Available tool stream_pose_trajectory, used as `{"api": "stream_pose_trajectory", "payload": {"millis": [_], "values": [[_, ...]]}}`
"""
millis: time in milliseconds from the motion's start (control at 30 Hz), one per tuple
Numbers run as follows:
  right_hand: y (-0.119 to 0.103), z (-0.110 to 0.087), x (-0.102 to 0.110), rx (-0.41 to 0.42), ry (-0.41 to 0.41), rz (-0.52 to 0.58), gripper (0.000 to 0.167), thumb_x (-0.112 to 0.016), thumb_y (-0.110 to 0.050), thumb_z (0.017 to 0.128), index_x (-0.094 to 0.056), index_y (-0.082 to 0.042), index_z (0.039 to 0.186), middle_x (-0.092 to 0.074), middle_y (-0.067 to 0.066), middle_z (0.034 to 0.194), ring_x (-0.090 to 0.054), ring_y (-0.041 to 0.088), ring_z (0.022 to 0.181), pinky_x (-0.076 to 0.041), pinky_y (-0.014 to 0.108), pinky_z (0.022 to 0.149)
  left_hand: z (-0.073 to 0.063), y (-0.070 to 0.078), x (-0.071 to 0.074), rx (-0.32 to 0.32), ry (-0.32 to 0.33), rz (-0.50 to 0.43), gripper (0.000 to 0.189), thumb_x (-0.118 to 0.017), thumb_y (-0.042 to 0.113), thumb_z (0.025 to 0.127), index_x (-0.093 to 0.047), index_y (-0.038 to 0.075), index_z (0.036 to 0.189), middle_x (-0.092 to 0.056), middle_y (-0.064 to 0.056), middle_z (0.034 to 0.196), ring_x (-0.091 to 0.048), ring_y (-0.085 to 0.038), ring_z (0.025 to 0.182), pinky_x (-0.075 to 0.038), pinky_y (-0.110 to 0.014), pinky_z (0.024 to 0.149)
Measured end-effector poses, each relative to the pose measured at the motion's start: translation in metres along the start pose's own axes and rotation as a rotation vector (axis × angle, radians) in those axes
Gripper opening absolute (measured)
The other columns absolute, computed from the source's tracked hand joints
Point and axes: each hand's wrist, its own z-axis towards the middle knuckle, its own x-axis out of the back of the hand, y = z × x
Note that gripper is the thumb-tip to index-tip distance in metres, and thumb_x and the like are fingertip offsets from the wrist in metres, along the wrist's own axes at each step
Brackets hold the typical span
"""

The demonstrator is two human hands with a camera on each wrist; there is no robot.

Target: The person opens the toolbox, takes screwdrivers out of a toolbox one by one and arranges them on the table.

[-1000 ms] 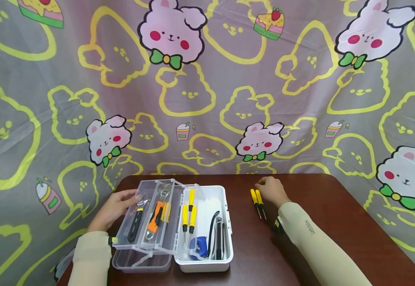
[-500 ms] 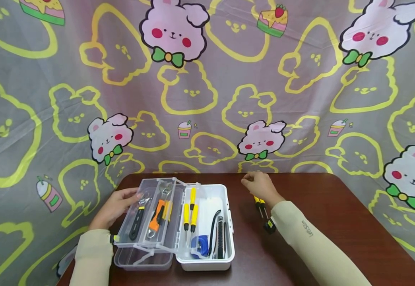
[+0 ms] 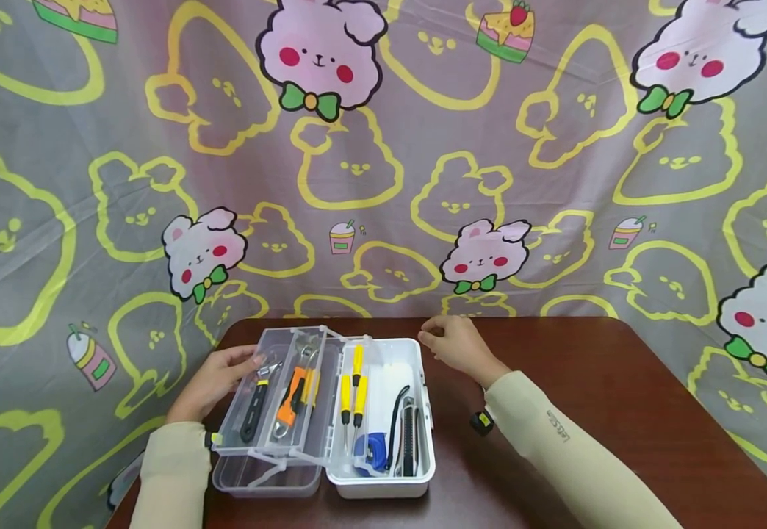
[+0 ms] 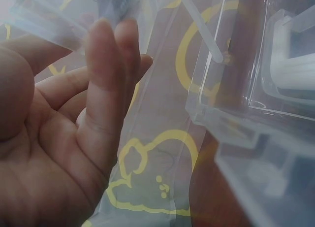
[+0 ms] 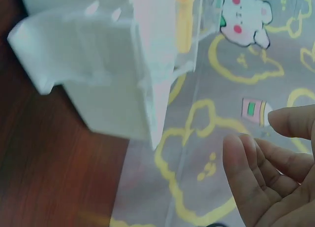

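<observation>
My left hand grips the outer edge of the raised clear tray of a toolbox, its thumb on top. In the left wrist view, the fingers reach up to the clear plastic. The tray bears a black-handled adjustable wrench, an orange utility knife and more metal tools. Just right of the white box my right hand hovers with bent fingers. A gap shows between its thumb and fingers in the right wrist view, and nothing is held.
In the white side are yellow screwdrivers, a blue tape measure, a black-and-grey cutter and a curved black tool. The dark table extends right. A patterned curtain stands behind.
My right hand has moved left from beside two yellow screwdrivers toward the toolbox, and those screwdrivers are now hidden by the hand and wrist. My left hand stays on the tray edge.
</observation>
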Motion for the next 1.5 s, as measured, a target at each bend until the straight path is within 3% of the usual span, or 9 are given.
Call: {"api": "stream_pose_trajectory", "payload": {"millis": [200, 500, 800, 1300, 1500], "values": [[-0.023, -0.004, -0.010, 0.072, -0.019, -0.011, 0.022, -0.069, -0.026, 0.092, -0.072, -0.011, 0.108, -0.067, -0.004, 0.086, -0.063, 0.014, 0.063, -0.052, 0.030, 0.060, 0.001, 0.001, 0.001, 0.000, -0.007, -0.014, 0.065, -0.064, 0.042, 0.094, -0.047, 0.001, 0.141, -0.065, -0.016, 0.115, -0.066, -0.025, 0.087, -0.055, -0.038, 0.071], [-0.045, -0.006, -0.026, 0.140, -0.089, -0.063, 0.029, -0.066, -0.030, 0.093, -0.069, -0.012, 0.115, -0.065, -0.005, 0.088, -0.061, 0.008, 0.065, -0.051, 0.029, 0.060, 0.000, 0.002, 0.000, 0.007, 0.003, -0.003, 0.065, -0.064, 0.042, 0.094, -0.046, 0.001, 0.142, -0.065, -0.015, 0.116, -0.066, -0.024, 0.087, -0.055, -0.038, 0.072], [-0.065, -0.006, -0.043, 0.175, -0.167, -0.131, 0.035, -0.067, -0.029, 0.092, -0.067, -0.009, 0.121, -0.067, 0.000, 0.095, -0.061, 0.011, 0.075, -0.051, 0.026, 0.061, 0.001, 0.001, -0.001, 0.004, 0.000, -0.008, 0.065, -0.063, 0.042, 0.094, -0.047, 0.002, 0.142, -0.066, -0.015, 0.114, -0.066, -0.024, 0.086, -0.055, -0.037, 0.071], [-0.087, -0.003, -0.074, 0.257, -0.254, -0.274, 0.040, -0.070, -0.030, 0.089, -0.067, -0.007, 0.122, -0.068, -0.003, 0.087, -0.059, 0.007, 0.071, -0.050, 0.025, 0.065, 0.002, 0.000, 0.000, 0.020, 0.006, -0.003, 0.066, -0.064, 0.043, 0.093, -0.046, 0.003, 0.143, -0.065, -0.014, 0.115, -0.066, -0.024, 0.087, -0.055, -0.038, 0.073], [-0.089, -0.004, -0.086, 0.251, -0.303, -0.300, 0.043, -0.071, -0.030, 0.089, -0.066, -0.003, 0.122, -0.067, -0.003, 0.082, -0.059, 0.005, 0.068, -0.050, 0.027, 0.066, 0.003, 0.000, 0.000, 0.015, 0.001, -0.006, 0.066, -0.064, 0.043, 0.093, -0.047, 0.003, 0.142, -0.066, -0.014, 0.114, -0.066, -0.025, 0.086, -0.055, -0.038, 0.072]]}}
